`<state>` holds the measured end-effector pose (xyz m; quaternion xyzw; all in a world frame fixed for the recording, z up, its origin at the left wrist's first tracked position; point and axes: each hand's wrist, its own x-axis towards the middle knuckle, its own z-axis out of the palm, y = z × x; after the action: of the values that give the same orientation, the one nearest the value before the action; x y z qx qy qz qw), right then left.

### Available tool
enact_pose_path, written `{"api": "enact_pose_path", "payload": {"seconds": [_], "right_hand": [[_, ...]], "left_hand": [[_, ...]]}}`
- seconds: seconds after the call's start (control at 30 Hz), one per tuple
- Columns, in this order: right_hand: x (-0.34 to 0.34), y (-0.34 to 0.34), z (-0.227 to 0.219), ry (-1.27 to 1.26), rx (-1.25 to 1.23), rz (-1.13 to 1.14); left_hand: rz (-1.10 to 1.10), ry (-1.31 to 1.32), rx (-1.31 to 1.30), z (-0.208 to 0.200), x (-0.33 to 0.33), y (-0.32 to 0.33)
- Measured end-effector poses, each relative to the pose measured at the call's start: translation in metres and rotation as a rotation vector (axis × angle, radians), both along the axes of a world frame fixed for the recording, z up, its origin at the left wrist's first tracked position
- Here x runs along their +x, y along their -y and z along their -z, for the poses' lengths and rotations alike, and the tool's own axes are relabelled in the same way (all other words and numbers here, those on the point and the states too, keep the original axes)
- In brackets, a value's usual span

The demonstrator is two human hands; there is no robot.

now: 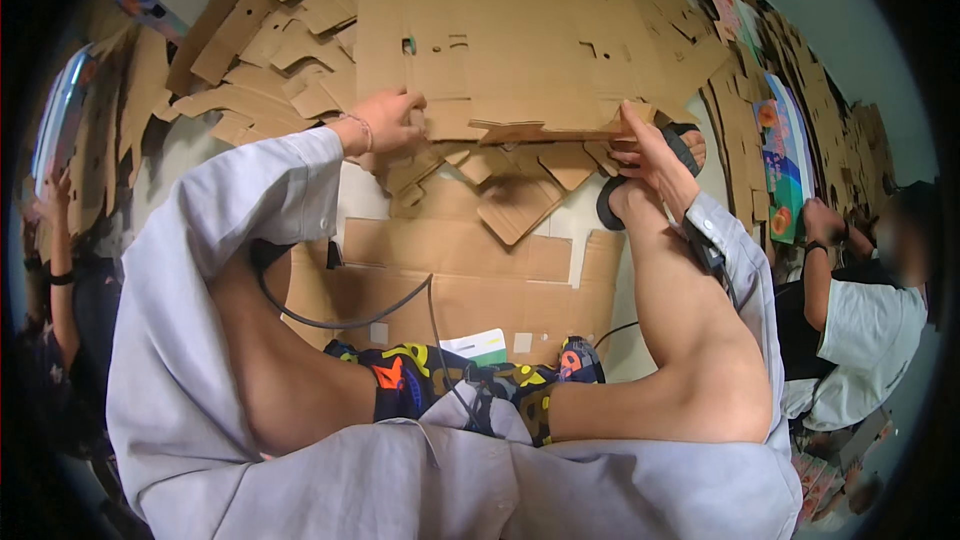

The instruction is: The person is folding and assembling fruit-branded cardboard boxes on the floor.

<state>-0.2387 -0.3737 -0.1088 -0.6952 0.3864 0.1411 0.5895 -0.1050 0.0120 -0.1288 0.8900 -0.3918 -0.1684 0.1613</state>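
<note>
Seated on the floor (590,225) amid flat cardboard blanks (300,50), the person's left hand (392,120) and right hand (645,150) each close their grip on opposite edges of 1 die-cut cardboard sheet (520,50), keeping it level above the knees.

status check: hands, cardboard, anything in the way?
Left hand and right hand both grip the flat die-cut cardboard sheet. Right foot in black sandal beneath its edge. Loose cardboard pieces underneath.
</note>
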Motion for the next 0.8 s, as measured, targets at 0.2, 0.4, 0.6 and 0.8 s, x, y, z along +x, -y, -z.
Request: {"api": "enact_pose_path", "payload": {"seconds": [0.2,0.4,0.6,0.8], "right_hand": [[0.038,-0.016,-0.066,0.208,-0.017,-0.111],[0.077,-0.04,-0.108,0.192,-0.223,-0.365],[0.046,-0.06,-0.047,-0.067,-0.182,-0.36],[0.02,-0.047,0.008,-0.342,-0.194,-0.4]], "left_hand": [[-0.629,-0.222,-0.181,0.002,0.009,0.001],[-1.247,-0.953,-0.844,0.01,0.024,-0.01],[-1.101,-0.71,-0.761,0.006,0.022,-0.013],[-0.871,-0.554,-0.697,-0.003,0.009,-0.005]]}}
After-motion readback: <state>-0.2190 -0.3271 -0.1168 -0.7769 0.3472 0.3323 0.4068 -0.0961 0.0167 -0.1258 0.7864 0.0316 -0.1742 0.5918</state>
